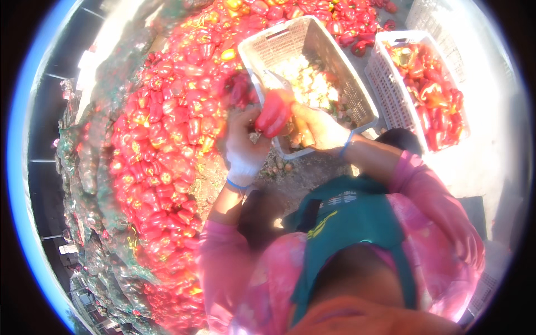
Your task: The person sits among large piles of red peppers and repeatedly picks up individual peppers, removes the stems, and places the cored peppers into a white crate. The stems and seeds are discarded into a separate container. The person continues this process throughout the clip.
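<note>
My left hand (pixel 247 142), in a white glove with a blue cuff edge, holds a red bell pepper (pixel 274 114) over the near left rim of a plastic crate (pixel 368 111). Pale cut pieces and scraps (pixel 312 81) lie inside that crate. My right hand (pixel 320 125), gloved too, is closed close against the pepper's right side. Something yellowish-brown, perhaps a handle, shows at its fingers; glare hides what it is. A thin pale blade-like shape (pixel 276 79) shows just above the pepper, too blurred to name.
A wide heap of red bell peppers (pixel 167 121) spreads at the left and top. Filled green mesh sacks (pixel 94 201) line its far left side. A second white crate (pixel 389 90), holding red peppers (pixel 439 104), stands to the right. Small scraps (pixel 276 165) lie on the ground.
</note>
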{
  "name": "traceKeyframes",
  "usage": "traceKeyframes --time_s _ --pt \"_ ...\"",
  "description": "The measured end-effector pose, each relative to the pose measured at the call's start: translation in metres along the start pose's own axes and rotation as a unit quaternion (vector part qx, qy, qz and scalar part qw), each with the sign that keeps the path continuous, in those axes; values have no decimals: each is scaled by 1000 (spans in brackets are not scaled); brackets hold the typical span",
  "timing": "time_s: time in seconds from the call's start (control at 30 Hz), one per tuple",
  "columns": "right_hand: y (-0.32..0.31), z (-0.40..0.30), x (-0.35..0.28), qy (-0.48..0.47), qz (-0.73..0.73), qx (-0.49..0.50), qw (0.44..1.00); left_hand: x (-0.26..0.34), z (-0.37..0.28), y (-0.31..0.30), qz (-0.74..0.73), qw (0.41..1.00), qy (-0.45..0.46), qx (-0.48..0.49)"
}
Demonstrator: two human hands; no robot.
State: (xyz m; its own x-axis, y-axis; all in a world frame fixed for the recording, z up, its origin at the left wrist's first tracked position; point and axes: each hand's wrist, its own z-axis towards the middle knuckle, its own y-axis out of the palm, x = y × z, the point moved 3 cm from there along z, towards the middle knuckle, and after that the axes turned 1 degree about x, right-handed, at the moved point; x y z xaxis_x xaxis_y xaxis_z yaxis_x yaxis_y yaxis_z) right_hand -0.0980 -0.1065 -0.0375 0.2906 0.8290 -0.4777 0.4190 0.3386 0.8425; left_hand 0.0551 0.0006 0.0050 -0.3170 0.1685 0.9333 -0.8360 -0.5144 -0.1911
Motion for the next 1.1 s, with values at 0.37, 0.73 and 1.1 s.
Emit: traceKeyframes --time_s 0.37,0.73,1.1 --pt "17 -45 -36 -86 -291 13 953 47 -58 66 -152 972 -180 -5" --pt "22 -46 -36 -231 -744 -60 624 38 -25 5 145 972 -112 145" --pt "1 -35 -13 -142 -750 -84 641 51 -30 -1 -66 980 -134 133"
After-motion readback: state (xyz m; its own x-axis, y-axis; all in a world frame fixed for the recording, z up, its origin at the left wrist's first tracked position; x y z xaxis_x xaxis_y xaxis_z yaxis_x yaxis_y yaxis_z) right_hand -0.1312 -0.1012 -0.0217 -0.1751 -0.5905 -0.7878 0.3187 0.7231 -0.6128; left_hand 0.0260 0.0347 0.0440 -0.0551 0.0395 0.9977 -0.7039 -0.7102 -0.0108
